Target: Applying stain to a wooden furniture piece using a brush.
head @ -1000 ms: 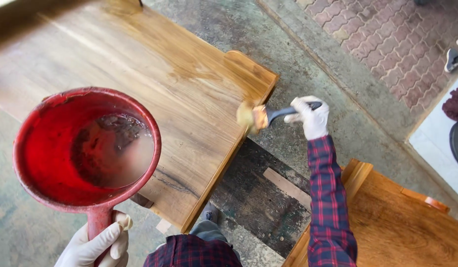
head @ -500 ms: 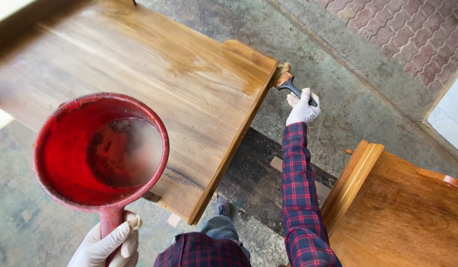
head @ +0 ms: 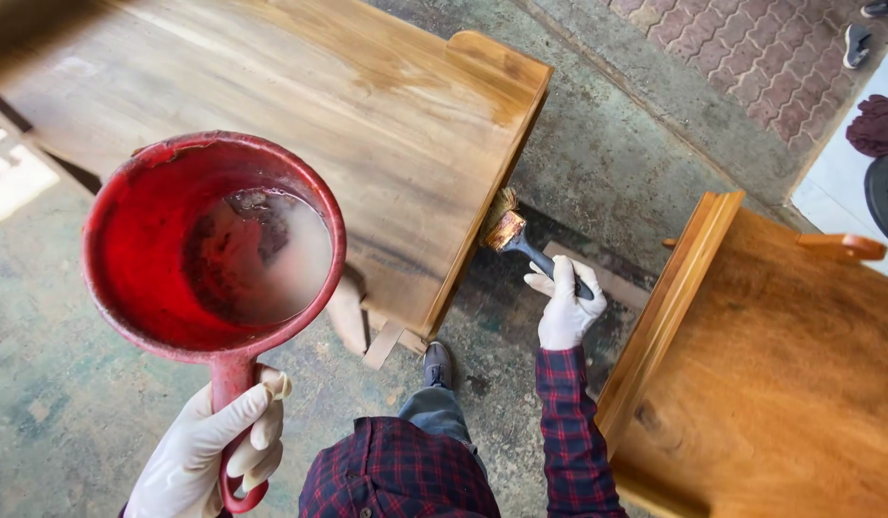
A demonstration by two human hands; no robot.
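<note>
While the left hand [head: 214, 451] grips a red ladle [head: 214, 249] at nine o'clock, the right hand [head: 565, 309] clasps a brush [head: 517, 236] whose bristles touch the wooden surface's [head: 300, 115] edge, at centre.

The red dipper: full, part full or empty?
Part full: the red dipper shows bare red walls above a shallow pool of liquid.

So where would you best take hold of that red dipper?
By the handle, from below, nearest the person. It juts straight out from the red dipper, whose bowl holds liquid, so a grip there keeps it level. The left hand already holds it that way.
</note>
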